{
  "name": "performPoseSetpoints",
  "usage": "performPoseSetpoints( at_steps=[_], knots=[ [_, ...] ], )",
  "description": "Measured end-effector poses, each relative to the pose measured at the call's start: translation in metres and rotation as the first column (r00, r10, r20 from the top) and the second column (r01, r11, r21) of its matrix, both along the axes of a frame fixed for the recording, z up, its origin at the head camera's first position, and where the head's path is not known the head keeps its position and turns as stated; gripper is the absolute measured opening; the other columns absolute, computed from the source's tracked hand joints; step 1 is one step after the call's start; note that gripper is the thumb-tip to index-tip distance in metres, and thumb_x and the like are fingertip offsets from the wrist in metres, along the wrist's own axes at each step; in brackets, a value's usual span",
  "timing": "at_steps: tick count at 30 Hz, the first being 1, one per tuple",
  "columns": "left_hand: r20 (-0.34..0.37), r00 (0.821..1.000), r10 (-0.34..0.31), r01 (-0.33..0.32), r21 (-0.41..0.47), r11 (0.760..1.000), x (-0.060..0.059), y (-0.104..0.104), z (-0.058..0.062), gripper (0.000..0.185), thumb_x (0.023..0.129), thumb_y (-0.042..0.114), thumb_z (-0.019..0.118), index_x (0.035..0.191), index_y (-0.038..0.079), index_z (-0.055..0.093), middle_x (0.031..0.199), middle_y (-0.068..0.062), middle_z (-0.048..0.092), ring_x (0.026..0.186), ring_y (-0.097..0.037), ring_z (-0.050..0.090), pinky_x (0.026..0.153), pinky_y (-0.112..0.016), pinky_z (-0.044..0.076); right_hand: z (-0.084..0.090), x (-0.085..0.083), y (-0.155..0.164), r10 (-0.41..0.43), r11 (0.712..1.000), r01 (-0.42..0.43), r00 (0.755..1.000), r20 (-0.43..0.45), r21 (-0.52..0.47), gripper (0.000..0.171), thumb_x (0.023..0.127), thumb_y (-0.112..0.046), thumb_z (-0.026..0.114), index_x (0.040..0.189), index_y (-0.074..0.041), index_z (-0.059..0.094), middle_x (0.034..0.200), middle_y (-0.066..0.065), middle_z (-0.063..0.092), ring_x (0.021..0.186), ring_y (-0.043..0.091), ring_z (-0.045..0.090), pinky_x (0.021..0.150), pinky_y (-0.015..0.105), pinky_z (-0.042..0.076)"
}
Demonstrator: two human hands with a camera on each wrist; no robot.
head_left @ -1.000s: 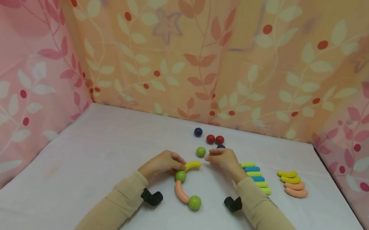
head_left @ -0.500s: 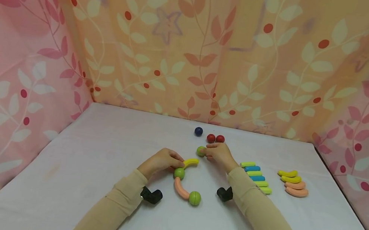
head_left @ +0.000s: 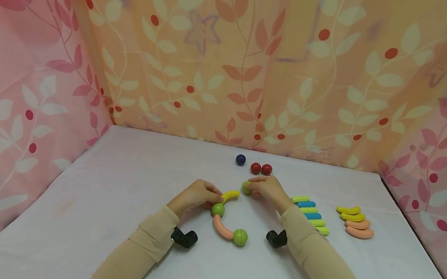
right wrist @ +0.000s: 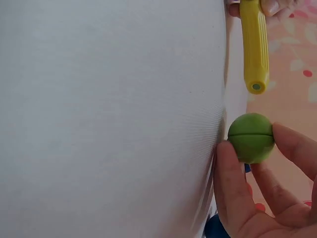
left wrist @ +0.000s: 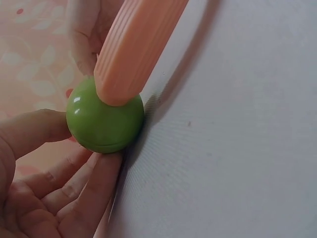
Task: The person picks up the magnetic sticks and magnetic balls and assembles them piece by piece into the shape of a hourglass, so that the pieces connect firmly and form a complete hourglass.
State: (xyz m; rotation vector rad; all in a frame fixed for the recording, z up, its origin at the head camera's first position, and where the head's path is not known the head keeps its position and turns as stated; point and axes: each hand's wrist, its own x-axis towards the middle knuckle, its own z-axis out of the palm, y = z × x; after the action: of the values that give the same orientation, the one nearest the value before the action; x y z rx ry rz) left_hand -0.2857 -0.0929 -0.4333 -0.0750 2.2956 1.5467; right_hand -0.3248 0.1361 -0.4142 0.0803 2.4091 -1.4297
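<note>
My left hand (head_left: pixel 198 194) grips a curved yellow rod (head_left: pixel 230 196) near its end on a green ball (head_left: pixel 218 210). A curved peach rod (head_left: pixel 223 228) runs from that ball to another green ball (head_left: pixel 240 237), nearer to me. In the left wrist view the left thumb and fingers lie around the first ball, and the yellow rod is hidden. My right hand (head_left: pixel 268 189) pinches a loose green ball (right wrist: pixel 251 138) between thumb and fingers. In the right wrist view a small gap separates this ball from the yellow rod's free end (right wrist: pixel 256 87).
Behind the right hand lie two red balls (head_left: pixel 261 168) and a dark blue ball (head_left: pixel 240 160). Straight lime and blue sticks (head_left: pixel 309 210) form a row beside the right forearm. Curved yellow rods (head_left: pixel 350 214) and peach rods (head_left: pixel 358 229) lie farther right. Patterned cloth (head_left: pixel 231 67) surrounds the table.
My right hand has reached the loose green ball, taken hold of it and brought it slightly right and nearer. The joined rods and balls have shifted slightly; the left hand keeps its grip.
</note>
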Motion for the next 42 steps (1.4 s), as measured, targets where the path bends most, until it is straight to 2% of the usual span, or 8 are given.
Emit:
performPoseSetpoints(
  at_steps=[5, 8, 15, 23, 28, 33, 37, 42],
  knots=[
    [0.006, 1.000, 0.004, -0.004, 0.015, 1.000, 0.001, 0.003, -0.003, 0.023, 0.084, 0.015, 0.078, 0.103, 0.002, 0.074, 0.096, -0.008, 0.072, 0.075, -0.011, 0.066, 0.071, -0.026, 0.060, -0.001, 0.010, 0.009, -0.005, 0.992, 0.016, 0.997, 0.081, -0.129, 0.038, 0.094, -0.019, 0.068, 0.124, 0.003, 0.065, 0.118, 0.016, 0.069, 0.086, 0.012, 0.067, 0.081, 0.027, 0.060],
    [0.011, 1.000, 0.008, -0.008, 0.018, 1.000, 0.002, 0.004, -0.004, 0.023, 0.085, 0.014, 0.077, 0.104, 0.001, 0.073, 0.096, -0.009, 0.072, 0.074, -0.011, 0.066, 0.072, -0.027, 0.060, -0.002, 0.014, 0.011, -0.005, 0.987, 0.021, 0.995, 0.102, -0.161, 0.037, 0.094, -0.018, 0.069, 0.122, 0.005, 0.066, 0.115, 0.016, 0.070, 0.084, 0.012, 0.068, 0.079, 0.027, 0.060],
    [0.008, 1.000, 0.004, -0.004, 0.042, 0.999, 0.004, 0.009, -0.007, 0.022, 0.084, 0.013, 0.077, 0.102, 0.001, 0.073, 0.094, -0.009, 0.071, 0.074, -0.012, 0.066, 0.070, -0.027, 0.061, -0.006, 0.018, 0.014, 0.006, 0.986, 0.014, 0.992, 0.123, -0.166, 0.033, 0.092, -0.019, 0.071, 0.118, 0.002, 0.069, 0.109, 0.012, 0.073, 0.084, 0.013, 0.069, 0.078, 0.028, 0.061],
    [-0.009, 0.999, -0.048, 0.049, 0.069, 0.996, 0.005, 0.014, -0.005, 0.022, 0.085, 0.012, 0.076, 0.102, -0.002, 0.070, 0.095, -0.010, 0.071, 0.074, -0.012, 0.067, 0.073, -0.029, 0.061, -0.005, 0.018, 0.018, 0.030, 0.992, -0.015, 0.993, 0.117, -0.121, 0.035, 0.092, -0.024, 0.072, 0.118, -0.001, 0.071, 0.111, 0.011, 0.073, 0.085, 0.016, 0.070, 0.078, 0.028, 0.061],
    [-0.027, 0.998, -0.051, 0.053, 0.050, 0.997, -0.001, 0.020, -0.001, 0.025, 0.086, 0.016, 0.076, 0.105, 0.001, 0.070, 0.099, -0.010, 0.071, 0.079, -0.012, 0.067, 0.075, -0.028, 0.060, -0.003, 0.015, 0.019, 0.041, 0.996, -0.033, 0.995, 0.086, -0.087, 0.033, 0.092, -0.025, 0.072, 0.116, -0.002, 0.072, 0.112, 0.011, 0.074, 0.088, 0.015, 0.069, 0.080, 0.028, 0.060],
    [-0.040, 0.998, -0.039, 0.038, -0.014, 0.999, -0.012, 0.026, 0.004, 0.025, 0.086, 0.020, 0.077, 0.105, 0.005, 0.072, 0.103, -0.007, 0.070, 0.082, -0.013, 0.063, 0.074, -0.025, 0.058, 0.003, 0.014, 0.025, 0.057, 0.997, -0.055, 0.998, 0.032, -0.062, 0.035, 0.092, -0.026, 0.072, 0.119, -0.002, 0.071, 0.114, 0.010, 0.074, 0.091, 0.016, 0.070, 0.084, 0.028, 0.060],
    [-0.014, 0.999, -0.039, 0.039, -0.022, 0.999, -0.016, 0.027, 0.002, 0.023, 0.086, 0.019, 0.078, 0.104, 0.006, 0.073, 0.104, -0.007, 0.070, 0.082, -0.013, 0.062, 0.074, -0.024, 0.057, 0.012, 0.020, 0.050, 0.055, 0.998, -0.055, 0.998, -0.006, -0.036, 0.041, 0.094, -0.027, 0.069, 0.125, -0.001, 0.066, 0.119, 0.012, 0.072, 0.097, 0.019, 0.071, 0.088, 0.031, 0.059],
    [-0.009, 0.999, -0.041, 0.041, -0.012, 0.999, -0.017, 0.025, -0.002, 0.024, 0.085, 0.020, 0.079, 0.106, 0.008, 0.074, 0.107, -0.007, 0.070, 0.084, -0.013, 0.063, 0.074, -0.025, 0.057, 0.026, 0.029, 0.097, 0.034, 0.999, -0.035, 0.997, -0.063, -0.014, 0.052, 0.095, -0.032, 0.068, 0.134, 0.001, 0.059, 0.132, 0.016, 0.065, 0.116, 0.026, 0.066, 0.102, 0.042, 0.052]
  ],
)
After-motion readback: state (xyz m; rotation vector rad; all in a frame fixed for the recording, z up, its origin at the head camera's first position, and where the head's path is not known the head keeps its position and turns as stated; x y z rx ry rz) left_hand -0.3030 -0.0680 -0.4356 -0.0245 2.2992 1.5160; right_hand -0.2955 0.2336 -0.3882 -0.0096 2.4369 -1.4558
